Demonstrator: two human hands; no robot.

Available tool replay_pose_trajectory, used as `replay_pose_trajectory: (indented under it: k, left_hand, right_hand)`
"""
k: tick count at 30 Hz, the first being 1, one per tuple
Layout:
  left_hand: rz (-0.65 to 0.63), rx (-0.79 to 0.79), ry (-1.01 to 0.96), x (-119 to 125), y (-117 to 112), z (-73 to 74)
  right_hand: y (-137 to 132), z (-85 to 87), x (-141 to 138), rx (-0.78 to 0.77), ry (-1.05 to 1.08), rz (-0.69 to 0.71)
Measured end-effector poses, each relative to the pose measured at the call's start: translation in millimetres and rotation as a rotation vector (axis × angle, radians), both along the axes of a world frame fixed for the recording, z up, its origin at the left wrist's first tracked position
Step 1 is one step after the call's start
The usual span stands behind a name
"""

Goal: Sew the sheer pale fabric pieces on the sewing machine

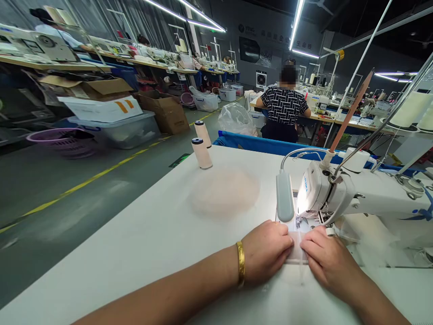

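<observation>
A pale, sheer piece of fabric (297, 248) lies just in front of the needle of a white sewing machine (314, 189). My left hand (269, 250), with a gold bracelet at the wrist, grips its left side with curled fingers. From the right, my right hand (329, 257) pinches the same fabric close to the presser foot. A grey lamp head (285, 197) on a bent neck hangs beside the needle, whose area is brightly lit. Behind my left hand, a blurred beige fabric pile (226, 192) rests on the white table (152, 253).
Two pale thread cones (202, 154) stand at the table's far left edge. Blue cloth (260, 142) hangs along the back. More sheer fabric (365, 230) lies under the machine arm. A person (286, 99) sits ahead, facing away. Cartons and a purple basket (62, 142) stand on the floor.
</observation>
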State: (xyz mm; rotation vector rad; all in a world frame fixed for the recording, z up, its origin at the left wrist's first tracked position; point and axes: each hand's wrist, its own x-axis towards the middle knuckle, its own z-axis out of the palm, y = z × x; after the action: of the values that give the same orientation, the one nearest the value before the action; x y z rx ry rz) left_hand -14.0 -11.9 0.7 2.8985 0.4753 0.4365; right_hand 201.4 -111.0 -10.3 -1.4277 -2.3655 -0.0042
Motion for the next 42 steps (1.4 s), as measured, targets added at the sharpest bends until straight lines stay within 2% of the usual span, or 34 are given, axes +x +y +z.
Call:
replay_pose_trajectory:
  k: [7,15,25,31,37,42]
  left_hand:
    - [-0.099,0.036,-0.101,4.9,-0.4,-12.5]
    - [-0.068,0.055,-0.147,4.0,3.2,-14.0]
    - [-0.031,0.070,-0.113,7.0,9.6,-12.4]
    - [-0.180,0.067,-0.153,0.4,-2.2,-12.7]
    - [-0.153,0.083,-0.198,1.8,-5.6,-10.9]
    - [-0.124,0.121,-0.196,4.1,0.6,-16.9]
  right_hand:
    - [-2.3,-1.6,-0.2,0.003,0.011,-0.002]
    - [1.1,-3.9,-0.4,0.041,0.027,0.000]
    - [5.8,-12.0,2.8,0.058,0.066,-0.068]
    - [-2.6,-4.9,4.6,0.044,0.058,0.072]
    - [-4.9,0.9,2.6,0.012,0.074,0.090]
    - [-2.6,0.2,3.3,0.015,0.063,0.071]
